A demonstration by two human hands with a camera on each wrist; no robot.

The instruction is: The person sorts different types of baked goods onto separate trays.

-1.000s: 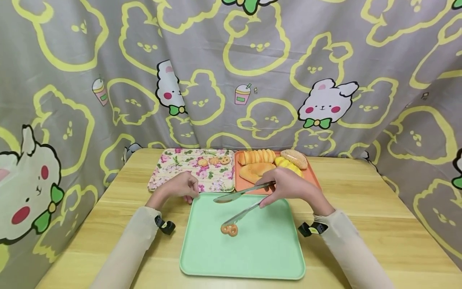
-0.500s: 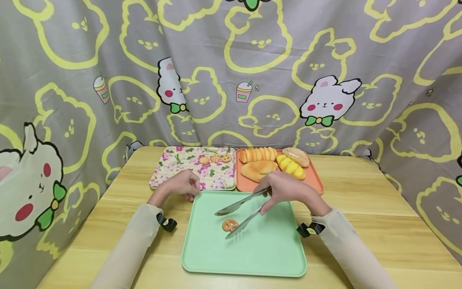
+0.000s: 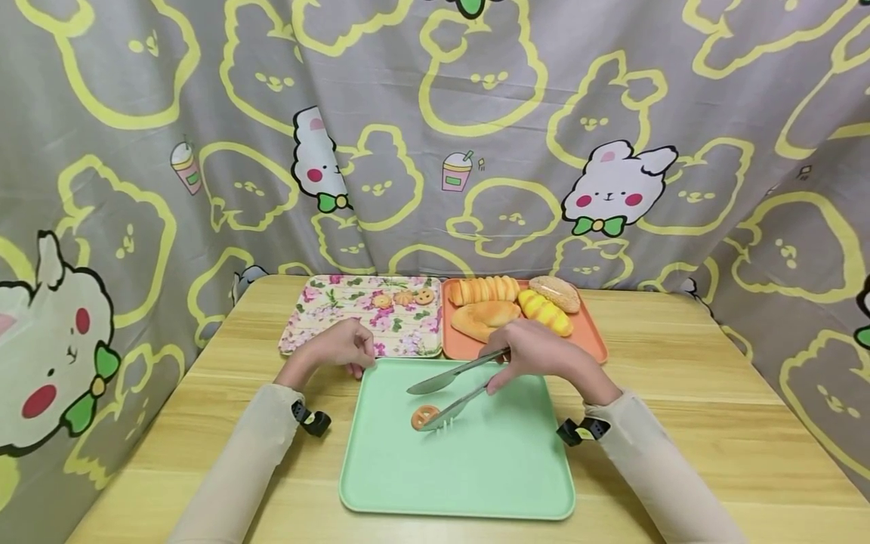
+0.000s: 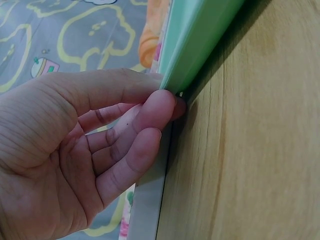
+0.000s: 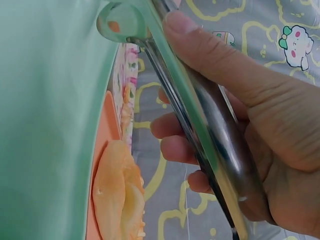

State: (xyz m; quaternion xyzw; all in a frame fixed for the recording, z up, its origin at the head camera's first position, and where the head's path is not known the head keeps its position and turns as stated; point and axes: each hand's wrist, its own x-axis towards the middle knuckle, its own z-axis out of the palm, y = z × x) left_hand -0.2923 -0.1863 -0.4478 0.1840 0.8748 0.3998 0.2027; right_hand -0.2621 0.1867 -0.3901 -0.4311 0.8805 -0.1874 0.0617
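Observation:
A pale green tray (image 3: pixel 448 476) lies on the table in front of the person. My left hand (image 3: pixel 347 346) pinches its far left corner; the left wrist view shows the thumb above the tray rim (image 4: pixel 200 45) and fingertips beneath. Metal serving tongs (image 3: pixel 457 408) are gripped in my right hand (image 3: pixel 533 351) over the tray's far half. Their two arms stand apart, pointing left. A small pretzel cookie (image 3: pixel 421 416) lies on the tray; the nearer, pronged tongs arm overlaps its right side. Whether they touch, I cannot tell. In the right wrist view, fingers curl round the tongs (image 5: pixel 215 125).
Behind the green tray, a floral tray (image 3: pixel 340 325) bears several small cookies (image 3: pixel 404 298). Beside it, an orange tray (image 3: pixel 591 332) holds several breads (image 3: pixel 484 291). All stand on a wooden table (image 3: pixel 680 393), with a patterned curtain (image 3: pixel 401 83) behind.
The tongs have shifted, so the near arm now lies at the pretzel's right instead of its far side. The pretzel has moved slightly left and away. My left hand keeps its place.

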